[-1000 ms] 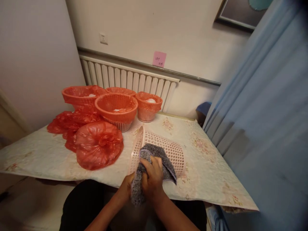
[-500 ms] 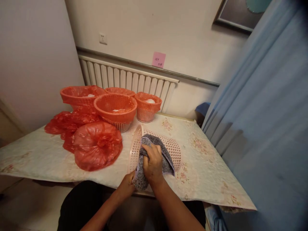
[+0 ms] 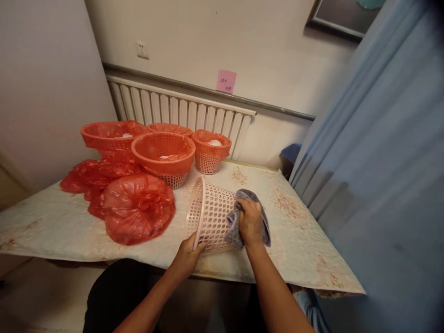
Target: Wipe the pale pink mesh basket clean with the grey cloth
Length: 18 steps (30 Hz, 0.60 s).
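A pale pink perforated basket (image 3: 217, 215) lies on its side on the table, its open mouth facing left. My left hand (image 3: 189, 254) grips the near, lower part of its rim, thumb on the outside. Bunched in my right hand (image 3: 250, 219) is a grey cloth (image 3: 265, 229) with a light purple edge, pressed against the basket's side near its base. The cloth covers the base end, and the fingertips of my right hand are partly hidden in it.
Several baskets lined with red bags, such as one in front (image 3: 164, 152), stand at the back left. Loose red bags (image 3: 138, 208) lie left of the pink basket. A blue curtain (image 3: 374, 162) hangs at the right.
My right hand and the cloth have moved right, from near the basket's rim to its base end, uncovering the side near the rim. My left hand still holds the rim.
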Each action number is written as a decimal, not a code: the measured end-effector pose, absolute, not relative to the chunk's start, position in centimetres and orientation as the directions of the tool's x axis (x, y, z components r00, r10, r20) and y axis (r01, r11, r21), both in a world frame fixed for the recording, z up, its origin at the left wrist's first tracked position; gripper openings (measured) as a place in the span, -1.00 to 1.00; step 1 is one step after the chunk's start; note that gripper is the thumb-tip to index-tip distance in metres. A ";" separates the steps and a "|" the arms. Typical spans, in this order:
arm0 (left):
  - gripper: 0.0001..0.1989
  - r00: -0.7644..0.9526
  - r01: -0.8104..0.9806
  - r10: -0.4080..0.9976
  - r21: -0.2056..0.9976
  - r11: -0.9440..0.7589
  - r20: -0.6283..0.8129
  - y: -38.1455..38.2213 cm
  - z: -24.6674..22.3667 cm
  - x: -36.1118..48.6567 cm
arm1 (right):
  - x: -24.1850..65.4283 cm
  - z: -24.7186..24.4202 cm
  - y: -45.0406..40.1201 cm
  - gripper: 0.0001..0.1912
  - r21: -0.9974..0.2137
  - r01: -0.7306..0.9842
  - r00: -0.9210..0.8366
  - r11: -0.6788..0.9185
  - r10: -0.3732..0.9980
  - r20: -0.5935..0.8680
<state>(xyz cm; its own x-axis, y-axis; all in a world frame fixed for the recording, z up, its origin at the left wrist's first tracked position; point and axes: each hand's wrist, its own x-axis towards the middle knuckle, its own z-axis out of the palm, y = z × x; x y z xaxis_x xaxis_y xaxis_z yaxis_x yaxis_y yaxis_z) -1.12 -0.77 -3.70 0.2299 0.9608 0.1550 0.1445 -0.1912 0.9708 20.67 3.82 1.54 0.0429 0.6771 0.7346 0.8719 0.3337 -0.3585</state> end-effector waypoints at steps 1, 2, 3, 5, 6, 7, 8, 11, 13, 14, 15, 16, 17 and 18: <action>-0.65 0.221 0.151 0.963 0.970 -0.190 0.155 -0.8 -3.7 -1.1 | 22.1 1.0 3.9 -0.59 -0.370 0.875 0.078 0.310 0.666 0.742; -0.65 0.212 0.155 0.965 0.970 -0.189 0.155 -0.7 -3.7 -1.1 | 23.4 0.3 3.8 -0.61 -0.377 0.882 0.111 0.283 0.654 0.749; -0.66 0.204 0.156 0.967 0.970 -0.188 0.154 -0.7 -3.8 -1.0 | 24.4 -0.3 3.6 -0.62 -0.381 0.888 0.137 0.259 0.640 0.756; -0.65 0.195 0.147 0.968 0.971 -0.189 0.159 -0.5 -3.8 -1.0 | 25.5 -1.6 2.7 -0.62 -0.382 0.897 0.174 0.221 0.618 0.767; -0.65 0.197 0.138 0.967 0.972 -0.191 0.162 -0.4 -3.8 -1.0 | 25.6 -2.2 2.1 -0.62 -0.384 0.899 0.188 0.209 0.608 0.771; -0.64 0.204 0.130 0.965 0.972 -0.194 0.166 -0.3 -3.8 -1.1 | 25.3 -2.6 1.5 -0.62 -0.389 0.898 0.198 0.206 0.600 0.775; -0.63 0.214 0.122 0.962 0.972 -0.199 0.170 -0.2 -3.8 -1.1 | 24.7 -3.0 0.9 -0.61 -0.394 0.895 0.203 0.211 0.595 0.778; -0.63 0.248 0.110 0.952 0.971 -0.211 0.179 -0.1 -3.6 -1.3 | 21.5 -3.4 -0.8 -0.59 -0.415 0.872 0.190 0.261 0.599 0.778; -0.63 0.258 0.099 0.948 0.971 -0.215 0.184 -0.2 -3.5 -1.3 | 18.8 -3.1 -1.7 -0.57 -0.424 0.841 0.146 0.336 0.615 0.775; -0.64 0.262 0.089 0.947 0.972 -0.216 0.187 -0.3 -3.5 -1.3 | 17.4 -2.9 -2.1 -0.56 -0.427 0.819 0.111 0.383 0.624 0.774; -0.65 0.265 0.074 0.946 0.974 -0.215 0.189 -0.3 -3.5 -1.3 | 16.0 -2.5 -2.4 -0.55 -0.428 0.793 0.073 0.433 0.631 0.773; -0.66 0.268 0.057 0.945 0.976 -0.209 0.186 -0.4 -3.6 -1.3 | 14.6 -2.2 -2.7 -0.53 -0.429 0.764 0.035 0.482 0.634 0.773; -0.68 0.264 0.043 0.948 0.980 -0.195 0.177 -0.5 -3.8 -1.3 | 13.5 -1.8 -2.9 -0.52 -0.428 0.734 0.002 0.527 0.629 0.778; -0.72 0.250 0.034 0.955 0.984 -0.176 0.162 -0.6 -4.0 -1.3 | 12.4 -1.3 -3.0 -0.50 -0.423 0.708 -0.024 0.565 0.618 0.786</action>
<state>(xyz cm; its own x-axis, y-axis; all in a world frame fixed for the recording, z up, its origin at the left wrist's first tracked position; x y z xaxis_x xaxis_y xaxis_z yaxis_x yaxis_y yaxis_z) -1.29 -0.59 -4.02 0.2504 0.9545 0.1617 0.0340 -0.1756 0.9839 12.41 -3.03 -1.34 -0.0238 0.6175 0.7862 0.7083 0.5654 -0.4226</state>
